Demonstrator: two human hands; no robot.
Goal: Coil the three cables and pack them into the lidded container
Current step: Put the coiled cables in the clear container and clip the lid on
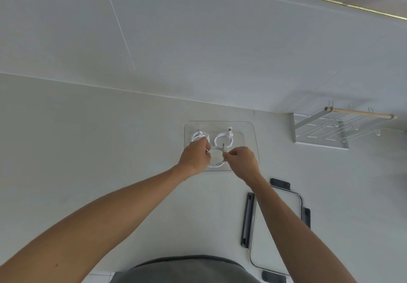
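Observation:
A clear, open container [248,128] sits on the white counter. Two coiled white cables lie inside it: one [197,137] at the back left, another [224,140] at the back middle. A third white coil [217,164] is at the container's front. My left hand [195,157] grips this coil's left side. On its right side, my right hand [241,161] pinches the cable just below the plug end. Both hands are over the container's front half.
The container's clear lid [255,234] with dark clip latches lies on the counter at the front right, partly under my right forearm. A white wire rack [319,130] with a wooden rod stands at the back right against the wall. A gold-rimmed mirror [343,4] hangs top right.

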